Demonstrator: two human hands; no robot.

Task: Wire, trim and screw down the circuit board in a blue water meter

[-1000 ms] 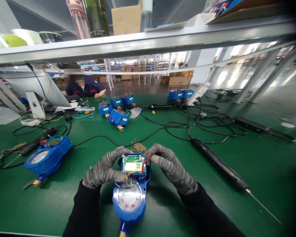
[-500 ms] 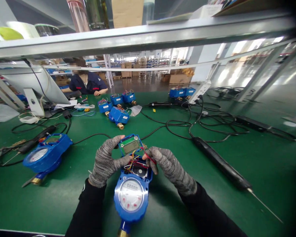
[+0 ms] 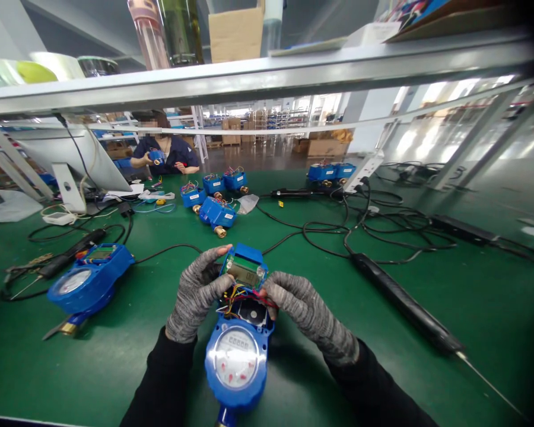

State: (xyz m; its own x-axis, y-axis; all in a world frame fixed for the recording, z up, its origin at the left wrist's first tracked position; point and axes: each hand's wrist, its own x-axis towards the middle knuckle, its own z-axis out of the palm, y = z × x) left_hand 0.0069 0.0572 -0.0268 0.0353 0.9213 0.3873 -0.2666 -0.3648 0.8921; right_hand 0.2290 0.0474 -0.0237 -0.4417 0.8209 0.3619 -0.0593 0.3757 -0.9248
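Observation:
In front of me lies a blue water meter (image 3: 237,362) with a round white dial, its electronics housing uncovered. My left hand (image 3: 198,293), in a grey knit glove with bare fingertips, grips the left edge of a green display board (image 3: 245,273) with an LCD, tilted up above the housing. My right hand (image 3: 296,305), gloved alike, is closed at the board's lower right corner, with its fingertips on red wires (image 3: 258,298). Whether it also pinches the board I cannot tell. Yellow, white and red wires run from the board into the housing, beside a round black part.
Another opened blue meter (image 3: 86,281) lies left. Several blue units (image 3: 217,213) stand farther back. A black electric screwdriver (image 3: 404,302) with a long thin bit lies right, its cables tangled near a white power strip (image 3: 364,171). A co-worker (image 3: 167,151) sits opposite. A metal shelf (image 3: 249,74) crosses overhead.
The display board has shifted slightly right and tilted differently. My right hand has drawn the red wire down to the board's lower right corner. The co-worker now holds up a blue unit.

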